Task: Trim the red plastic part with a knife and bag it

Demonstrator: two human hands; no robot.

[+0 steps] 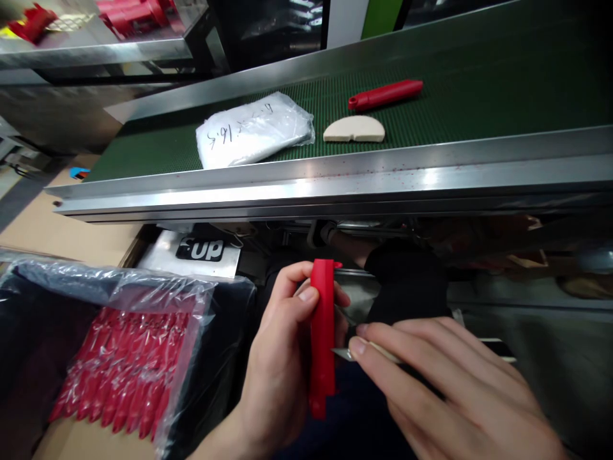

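Note:
My left hand [282,338] is closed around a long red plastic part [322,326], held upright below the conveyor edge, thumb on its near face. In my right hand [445,377] is a knife [343,353] with a small pointed blade and a pale handle, pinched between thumb and fingers. The blade's tip lies at the right edge of the red part; whether it touches cannot be made out. My palm hides much of the knife's handle.
A green conveyor belt [460,96] with a metal rail crosses ahead. On it lie a marked plastic bag [253,131], a cream half-round block [354,130] and another red part [385,94]. At left, a lined box [211,358] holds rows of red parts [119,370].

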